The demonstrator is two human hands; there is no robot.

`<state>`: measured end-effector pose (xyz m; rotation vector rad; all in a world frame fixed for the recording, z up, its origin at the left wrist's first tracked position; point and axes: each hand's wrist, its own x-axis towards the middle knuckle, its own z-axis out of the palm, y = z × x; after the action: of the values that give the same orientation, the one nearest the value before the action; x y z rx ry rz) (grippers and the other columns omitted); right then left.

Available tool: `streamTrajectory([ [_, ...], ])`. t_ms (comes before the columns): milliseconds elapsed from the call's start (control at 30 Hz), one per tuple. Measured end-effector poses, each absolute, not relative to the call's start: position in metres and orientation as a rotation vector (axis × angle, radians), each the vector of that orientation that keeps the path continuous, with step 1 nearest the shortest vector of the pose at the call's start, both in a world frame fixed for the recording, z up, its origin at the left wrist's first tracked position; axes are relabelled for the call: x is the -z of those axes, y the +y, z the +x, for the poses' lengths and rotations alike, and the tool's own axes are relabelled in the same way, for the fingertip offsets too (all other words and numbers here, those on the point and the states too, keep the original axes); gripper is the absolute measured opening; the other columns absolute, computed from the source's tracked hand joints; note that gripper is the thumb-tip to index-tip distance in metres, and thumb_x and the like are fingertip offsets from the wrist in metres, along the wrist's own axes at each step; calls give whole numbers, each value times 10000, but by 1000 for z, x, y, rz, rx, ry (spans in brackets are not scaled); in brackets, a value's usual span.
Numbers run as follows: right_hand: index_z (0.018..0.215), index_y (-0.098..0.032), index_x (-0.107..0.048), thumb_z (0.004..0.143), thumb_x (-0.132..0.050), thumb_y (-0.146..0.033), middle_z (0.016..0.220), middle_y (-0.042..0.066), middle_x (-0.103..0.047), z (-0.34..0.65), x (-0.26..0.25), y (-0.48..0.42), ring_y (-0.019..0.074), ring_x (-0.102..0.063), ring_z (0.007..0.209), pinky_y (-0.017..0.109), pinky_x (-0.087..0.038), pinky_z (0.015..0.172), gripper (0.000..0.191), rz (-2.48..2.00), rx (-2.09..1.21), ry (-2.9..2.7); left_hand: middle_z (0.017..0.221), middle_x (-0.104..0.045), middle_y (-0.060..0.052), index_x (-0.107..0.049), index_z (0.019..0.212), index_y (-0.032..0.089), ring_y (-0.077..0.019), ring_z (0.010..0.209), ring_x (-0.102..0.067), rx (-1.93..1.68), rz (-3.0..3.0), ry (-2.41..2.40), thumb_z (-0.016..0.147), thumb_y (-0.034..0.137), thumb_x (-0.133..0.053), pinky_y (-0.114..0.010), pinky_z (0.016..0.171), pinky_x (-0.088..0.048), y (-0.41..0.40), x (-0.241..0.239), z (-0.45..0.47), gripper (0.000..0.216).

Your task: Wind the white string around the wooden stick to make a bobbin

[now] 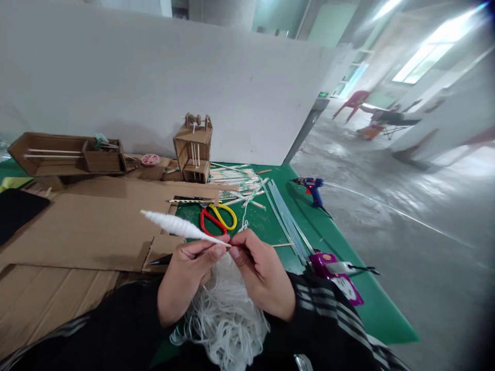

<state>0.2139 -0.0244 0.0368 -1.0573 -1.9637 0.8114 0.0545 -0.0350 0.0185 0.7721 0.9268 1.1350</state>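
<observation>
A wooden stick wound with white yarn (pixel 176 225) slants up to the left, thick in the middle and bare at its far tip. My left hand (pixel 191 268) pinches its near end. My right hand (pixel 261 273) is closed at the same end, fingertips touching the stick beside the left ones. Below both hands lies a loose heap of white yarn (pixel 228 314). Just beyond the hands are scissors (pixel 212 221) with one red and one yellow handle. A thin stick (pixel 283 245) lies right of my right hand.
Cardboard sheets (pixel 96 221) cover the table's left side. At the back stand a cardboard box model (pixel 193 149) and a long cardboard piece (pixel 58 154). Wrapped sticks (pixel 235 178), clear glue sticks (pixel 286 221), a blue glue gun (pixel 311 190) and a purple packet (pixel 336 275) lie to the right.
</observation>
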Motion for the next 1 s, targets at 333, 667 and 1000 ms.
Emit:
streamTrajectory([
  [333, 908, -211, -437, 954, -469, -255, 653, -47, -463, 214, -34, -24, 108, -422, 518, 231, -332, 507, 71, -1046, -802, -1943, 498, -236, 107, -765, 1016, 146, -34, 440, -142, -1133, 781, 937, 756, 409, -757, -187, 405, -118, -34, -19, 54, 370],
  [667, 944, -205, -463, 952, -476, -231, 767, -2, -561, 214, -33, -22, 122, -529, 625, 240, -405, 583, 31, -1037, -750, -1960, 502, -225, 112, -747, 1053, 132, -40, 445, -128, -1132, 778, 929, 768, 425, -741, -201, 410, -109, -34, -18, 54, 409],
  [1000, 889, -202, -488, 965, -454, -280, 742, 11, -563, 215, -34, -21, 141, -519, 623, 257, -383, 577, 114, -1066, -738, -2001, 498, -242, 109, -743, 1063, 127, -37, 443, -140, -1129, 794, 932, 785, 423, -730, -201, 412, -118, -34, -18, 54, 406],
])
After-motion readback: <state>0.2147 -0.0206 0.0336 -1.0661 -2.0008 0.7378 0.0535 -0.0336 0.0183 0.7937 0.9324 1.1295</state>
